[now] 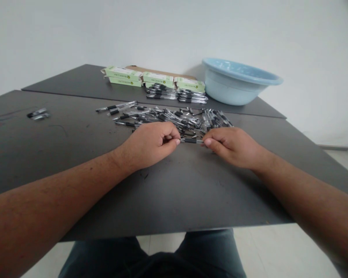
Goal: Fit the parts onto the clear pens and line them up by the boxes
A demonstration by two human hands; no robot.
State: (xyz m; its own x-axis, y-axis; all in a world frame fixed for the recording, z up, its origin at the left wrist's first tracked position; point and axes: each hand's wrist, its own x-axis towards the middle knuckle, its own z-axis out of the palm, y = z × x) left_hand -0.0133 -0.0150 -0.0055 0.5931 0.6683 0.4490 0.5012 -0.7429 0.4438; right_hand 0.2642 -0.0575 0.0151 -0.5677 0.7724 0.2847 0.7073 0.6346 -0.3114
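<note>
Both my hands hold one black-and-clear pen level above the dark table. My left hand is closed, pinching the pen's left end. My right hand is closed on the pen's right end. Just behind my hands lies a loose heap of similar pens and pen parts. Further back, two neat rows of pens lie in front of three green-and-white boxes.
A light blue plastic basin stands at the back right of the table. A brown cardboard piece lies behind the boxes. A couple of loose pen parts lie far left. The table's front edge runs close to my lap.
</note>
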